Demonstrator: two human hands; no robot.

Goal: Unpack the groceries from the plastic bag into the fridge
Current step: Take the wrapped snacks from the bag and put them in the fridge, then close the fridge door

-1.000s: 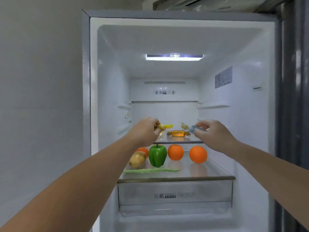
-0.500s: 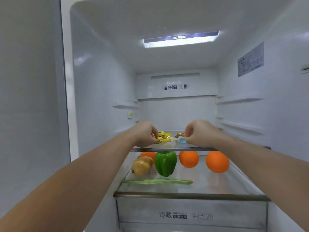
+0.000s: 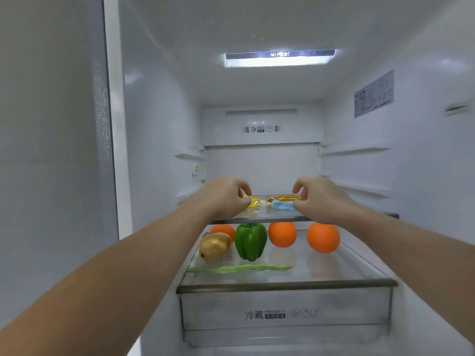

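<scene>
Both my arms reach into the open fridge, to its upper glass shelf point(image 3: 280, 217). My left hand point(image 3: 226, 199) has its fingers curled round a yellow wrapped sweet point(image 3: 254, 203) that sits low on the shelf. My right hand point(image 3: 320, 199) pinches a pale blue wrapped sweet point(image 3: 282, 205) at its right end. A gold wrapped sweet point(image 3: 282, 198) lies on the shelf just behind the blue one, close to my right fingertips. The plastic bag is not in view.
On the lower glass shelf point(image 3: 288, 283) lie three oranges point(image 3: 323, 237), a green pepper point(image 3: 250, 241), a potato point(image 3: 214, 246) and a long green bean point(image 3: 239, 268). A clear drawer point(image 3: 282, 314) sits beneath it. White fridge walls close in on both sides.
My view has moved closer into the fridge. Both hands have come down to the upper shelf with their sweets and now sit a little further apart.
</scene>
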